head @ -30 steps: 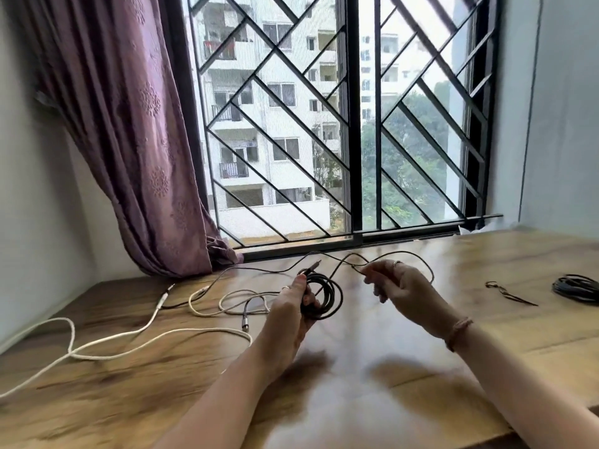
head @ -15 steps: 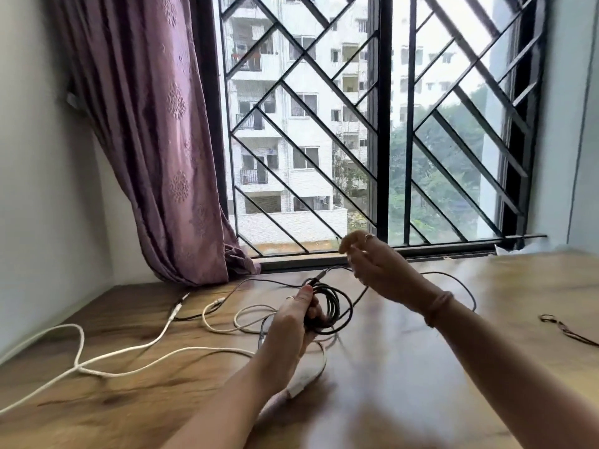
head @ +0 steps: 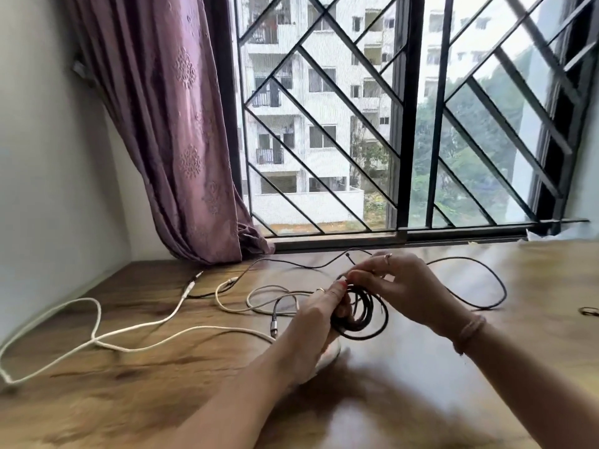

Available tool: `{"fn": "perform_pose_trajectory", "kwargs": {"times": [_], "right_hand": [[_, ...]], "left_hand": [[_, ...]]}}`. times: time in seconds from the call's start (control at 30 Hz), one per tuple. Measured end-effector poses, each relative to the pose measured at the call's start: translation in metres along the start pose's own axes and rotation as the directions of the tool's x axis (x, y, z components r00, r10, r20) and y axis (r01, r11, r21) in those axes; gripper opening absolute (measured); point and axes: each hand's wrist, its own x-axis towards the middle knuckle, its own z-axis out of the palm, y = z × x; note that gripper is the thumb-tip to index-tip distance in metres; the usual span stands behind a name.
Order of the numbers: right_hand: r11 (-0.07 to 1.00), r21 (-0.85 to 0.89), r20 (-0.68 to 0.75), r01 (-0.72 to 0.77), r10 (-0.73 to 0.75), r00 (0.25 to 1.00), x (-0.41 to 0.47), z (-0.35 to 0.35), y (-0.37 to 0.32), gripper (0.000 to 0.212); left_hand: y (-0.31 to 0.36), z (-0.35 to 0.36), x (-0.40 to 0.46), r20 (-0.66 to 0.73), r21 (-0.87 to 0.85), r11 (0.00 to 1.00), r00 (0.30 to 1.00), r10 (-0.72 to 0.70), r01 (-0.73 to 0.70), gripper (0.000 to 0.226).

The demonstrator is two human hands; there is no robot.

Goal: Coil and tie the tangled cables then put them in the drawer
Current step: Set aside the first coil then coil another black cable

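Wooden worktop (head: 421, 384) spreads out before you, bare and glossy from 4 to 8 o'clock of your hands, bounded at 12 o'clock by the window sill (head: 389, 243) and at 9 o'clock by the white wall (head: 48, 157), with the mauve curtain (head: 168, 124) hanging into the corner at 10 o'clock. Your left hand (head: 319, 315) grips the black cable coil (head: 363, 314) on its 9 o'clock side, thumb and fingers curled round the loops, holding it just above the wood. Your right hand (head: 398, 286) sits at 1 o'clock of the coil, touching it, fingertips pinching a strand at the top of the loops right beside your left thumb. From there the loose black tail (head: 486, 280) sweeps out in a wide arc toward 3 o'clock and lies on the wood. White cable (head: 97, 335) sprawls uncoiled from 9 to 8 o'clock of your left hand, well apart from the coil, running to the frame's left edge.
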Motion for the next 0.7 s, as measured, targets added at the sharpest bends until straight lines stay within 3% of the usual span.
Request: {"fn": "perform_pose_trajectory", "kwargs": {"times": [0.07, 0.17, 0.23, 0.47, 0.6, 0.7], "right_hand": [[0.999, 0.020, -0.063, -0.045, 0.046, 0.997, 0.001, 0.001, 0.001, 0.004], [0.886, 0.384, -0.140, -0.261, 0.335, 0.932, 0.004, -0.006, 0.001, 0.005], [0.833, 0.464, -0.120, -0.302, 0.397, 0.910, 0.003, -0.014, 0.003, 0.007], [0.923, 0.251, 0.051, -0.293, 0.289, 0.956, 0.001, -0.014, 0.007, 0.006], [0.976, 0.109, 0.073, -0.190, 0.183, 0.980, 0.000, -0.012, 0.010, 0.015], [0.994, -0.030, 0.126, -0.107, 0.110, 0.986, -0.002, -0.013, 0.012, 0.017]], "left_hand": [[0.004, 0.001, -0.001, 0.009, -0.032, 0.999, 1.000, -0.001, 0.001, 0.026], [0.008, 0.002, -0.002, 0.041, -0.138, 0.990, 0.999, -0.021, 0.027, 0.030], [0.009, 0.003, -0.004, 0.054, -0.175, 0.984, 0.998, -0.024, 0.033, 0.032], [0.019, -0.001, -0.005, -0.096, -0.057, 0.998, 0.995, 0.003, -0.008, 0.032], [0.017, -0.003, -0.008, -0.051, 0.057, 0.997, 0.998, -0.046, 0.049, 0.029], [0.011, 0.000, -0.009, -0.021, 0.040, 0.996, 0.997, -0.080, 0.080, 0.029]]}}
